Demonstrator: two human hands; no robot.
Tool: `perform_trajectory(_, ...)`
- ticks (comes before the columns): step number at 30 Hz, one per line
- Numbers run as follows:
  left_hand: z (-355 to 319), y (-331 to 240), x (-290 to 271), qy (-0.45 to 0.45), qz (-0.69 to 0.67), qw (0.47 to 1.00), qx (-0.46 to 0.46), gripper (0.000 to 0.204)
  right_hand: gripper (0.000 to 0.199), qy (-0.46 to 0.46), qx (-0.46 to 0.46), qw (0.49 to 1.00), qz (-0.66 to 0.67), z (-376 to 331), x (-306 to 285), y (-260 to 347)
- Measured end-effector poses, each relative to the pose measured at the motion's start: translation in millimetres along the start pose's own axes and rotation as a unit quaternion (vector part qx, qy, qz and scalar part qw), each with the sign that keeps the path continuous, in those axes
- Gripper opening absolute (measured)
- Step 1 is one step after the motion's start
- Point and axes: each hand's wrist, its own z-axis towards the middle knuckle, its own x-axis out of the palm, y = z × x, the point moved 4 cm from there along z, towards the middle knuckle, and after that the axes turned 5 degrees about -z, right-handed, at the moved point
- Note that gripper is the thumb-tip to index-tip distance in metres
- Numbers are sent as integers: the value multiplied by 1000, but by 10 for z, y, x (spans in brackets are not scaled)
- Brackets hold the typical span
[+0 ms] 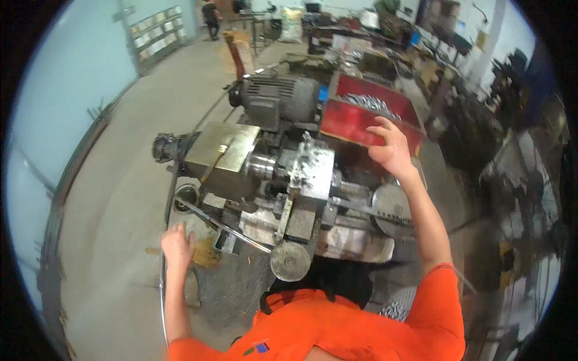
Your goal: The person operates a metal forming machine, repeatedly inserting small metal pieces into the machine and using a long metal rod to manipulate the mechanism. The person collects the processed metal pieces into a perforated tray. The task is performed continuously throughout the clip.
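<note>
The head camera looks down on a workshop with a bare grey concrete floor, a pale wall on the left carrying a rack of small shelves, and crowded workbenches along the far end and the right side, where the picture blurs. One other person stands far off near the back wall. In the middle sits one grimy metal lathe-like machine, with one ribbed grey motor behind it, one brass-coloured block housing on its left, and two round handwheels: one low at the front, one at the right. One long thin lever slants out from the machine's lower left. Just behind the machine stands one red bin holding a heap of shiny metal pieces. The person wears an orange shirt. The right hand is raised with its fingers spread wide, gripping nothing, at the front wall of the red bin; whether it touches the bin cannot be told. The left hand hangs low near the lever's end, fingers loosely spread and blurred, holding nothing that can be seen.
</note>
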Motion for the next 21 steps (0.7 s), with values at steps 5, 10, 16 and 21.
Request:
perform_trajectory(5,219,-820,528,104,-187,962,167,32,41,71,85,993,39,-1181,-192,-400)
perform_trajectory(10,504,-697,1448,176,-175,968,29,31,38,93,358,929,24,-2951,-679,-1189)
perform_trajectory(16,548,-559,1612,167,-216,961,48,25,26,286,461,827,-150,-5357,-342,-1553)
perform_trajectory(21,510,-764,1456,146,-210,963,91,26,24,409,476,767,-133,-6101,239,-1382)
